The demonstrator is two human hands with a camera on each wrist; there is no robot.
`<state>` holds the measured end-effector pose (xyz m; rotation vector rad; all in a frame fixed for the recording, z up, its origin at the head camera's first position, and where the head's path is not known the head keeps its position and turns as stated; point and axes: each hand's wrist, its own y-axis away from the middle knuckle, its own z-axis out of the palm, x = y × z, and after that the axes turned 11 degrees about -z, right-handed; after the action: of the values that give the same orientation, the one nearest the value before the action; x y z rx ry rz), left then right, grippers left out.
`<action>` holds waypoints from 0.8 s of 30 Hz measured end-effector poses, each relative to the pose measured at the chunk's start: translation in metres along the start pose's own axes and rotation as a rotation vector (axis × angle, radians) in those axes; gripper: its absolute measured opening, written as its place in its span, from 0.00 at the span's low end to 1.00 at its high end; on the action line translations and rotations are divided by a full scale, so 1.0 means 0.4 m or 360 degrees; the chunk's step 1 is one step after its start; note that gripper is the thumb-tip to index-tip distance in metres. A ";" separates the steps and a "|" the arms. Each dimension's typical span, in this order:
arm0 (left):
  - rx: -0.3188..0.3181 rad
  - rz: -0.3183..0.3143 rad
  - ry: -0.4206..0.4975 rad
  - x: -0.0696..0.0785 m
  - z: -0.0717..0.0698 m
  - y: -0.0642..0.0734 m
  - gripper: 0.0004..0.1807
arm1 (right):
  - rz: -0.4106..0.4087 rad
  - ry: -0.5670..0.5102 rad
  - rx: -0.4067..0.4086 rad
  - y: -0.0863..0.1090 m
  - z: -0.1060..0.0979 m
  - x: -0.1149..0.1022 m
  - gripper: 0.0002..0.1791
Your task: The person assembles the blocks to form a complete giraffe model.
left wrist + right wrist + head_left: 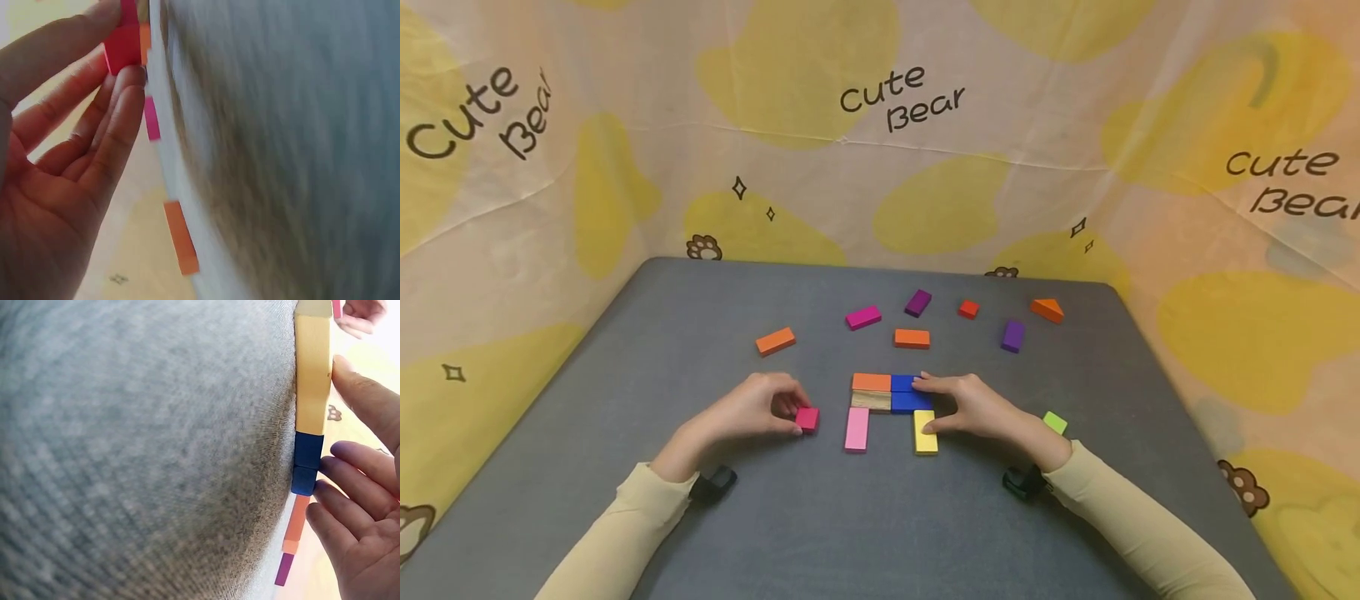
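My left hand (758, 407) pinches a small pinkish-red cube (807, 419) between thumb and fingertips, left of a group of blocks. In the left wrist view the cube (123, 50) sits at the fingertips. The group has an orange block (871, 382) and a natural-wood block (871, 402) beside two blue blocks (911, 402). In front of these, a pink block (856, 431) and a yellow block (926, 442) point toward me. My right hand (976, 406) spreads over the group's right side, thumb at the yellow block and relaxed fingertips at the blue blocks (307, 450).
Behind the group lie loose blocks: two orange ones (912, 339), a magenta one (863, 317), two purple ones (1012, 336), a red one (968, 309) and an orange triangle (1047, 310). A lime-green block (1055, 422) lies beside my right wrist. Printed cloth walls (820, 200) surround the grey table (850, 533).
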<state>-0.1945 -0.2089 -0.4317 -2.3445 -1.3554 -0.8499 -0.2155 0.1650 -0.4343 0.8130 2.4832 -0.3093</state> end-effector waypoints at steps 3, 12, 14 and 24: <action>-0.0038 0.0046 0.0022 0.026 0.015 0.001 0.15 | 0.0005 0.0000 0.0000 -0.001 0.000 0.000 0.40; -0.0161 0.0139 0.0046 0.081 0.059 -0.001 0.16 | 0.0011 0.0005 -0.0007 -0.003 0.000 0.000 0.40; -0.0178 0.0154 0.0035 0.088 0.066 -0.002 0.15 | 0.0014 0.0002 -0.0009 -0.004 0.000 -0.001 0.40; -0.0265 0.0138 0.0016 0.121 0.088 -0.003 0.15 | 0.0024 -0.0009 -0.0014 -0.004 0.001 -0.001 0.40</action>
<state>-0.1653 -0.1568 -0.4289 -2.4996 -1.2112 -0.9811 -0.2162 0.1633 -0.4343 0.8261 2.4701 -0.2948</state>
